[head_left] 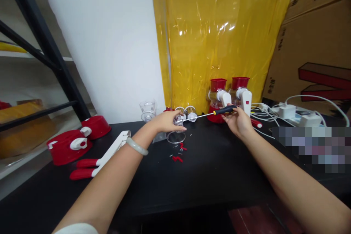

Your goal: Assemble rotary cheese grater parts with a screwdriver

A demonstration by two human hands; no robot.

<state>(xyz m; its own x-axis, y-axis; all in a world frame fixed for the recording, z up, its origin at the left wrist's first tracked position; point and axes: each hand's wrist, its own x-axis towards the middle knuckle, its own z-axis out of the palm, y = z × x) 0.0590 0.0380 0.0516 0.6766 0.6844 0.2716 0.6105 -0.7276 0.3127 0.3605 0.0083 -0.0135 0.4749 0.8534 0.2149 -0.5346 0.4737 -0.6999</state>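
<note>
My right hand (238, 122) grips the dark handle of a screwdriver (225, 110), whose long thin shaft points left. The shaft's tip reaches a clear plastic part (178, 120) that my left hand (168, 120) is closed around; my fingers hide some of it. Below that hand, a clear round rim (176, 137) shows close to the black tabletop. Small red plastic pieces (177, 159) and several tiny metal screws or pins (180, 153) lie in front. Behind my left hand are metal grater drums (191, 113) with white ends.
Two red-and-white rotary graters (241, 95) stand at the back right, beside white chargers and cables (286, 110). Left are red bases (70, 147) and white cranks with red handles (109, 150). A clear hopper (148, 110) stands by the wall. The black table (214, 175) extends toward me.
</note>
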